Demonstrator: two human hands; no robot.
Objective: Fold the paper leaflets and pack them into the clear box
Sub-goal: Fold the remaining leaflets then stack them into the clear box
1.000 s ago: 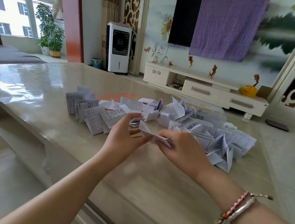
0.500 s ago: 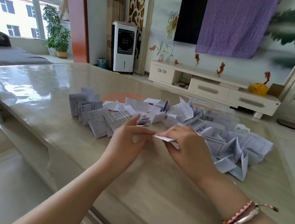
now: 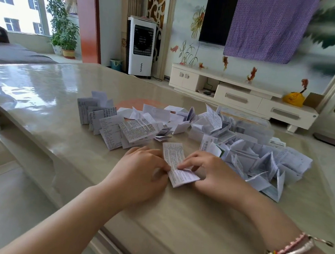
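A printed paper leaflet (image 3: 174, 161) lies on the beige table (image 3: 63, 101), bent along a crease across its middle. My left hand (image 3: 140, 173) pinches its left edge at the crease. My right hand (image 3: 209, 171) holds it from the right, forefinger pressing the fold line. Behind them spreads a pile of white leaflets (image 3: 241, 151), some flat at the left (image 3: 110, 124), many folded and standing at the right. The clear box (image 3: 249, 126) sits behind the pile, partly hidden by paper.
The table's near edge runs diagonally at lower left, with the floor (image 3: 4, 203) below. A white TV cabinet (image 3: 244, 97) and a white air cooler (image 3: 140, 45) stand beyond the table. A bracelet (image 3: 291, 251) is on my right wrist.
The leaflet was held in the air between both hands; now it lies on the table, opened longer, with both hands lowered onto it and pressing a crease.
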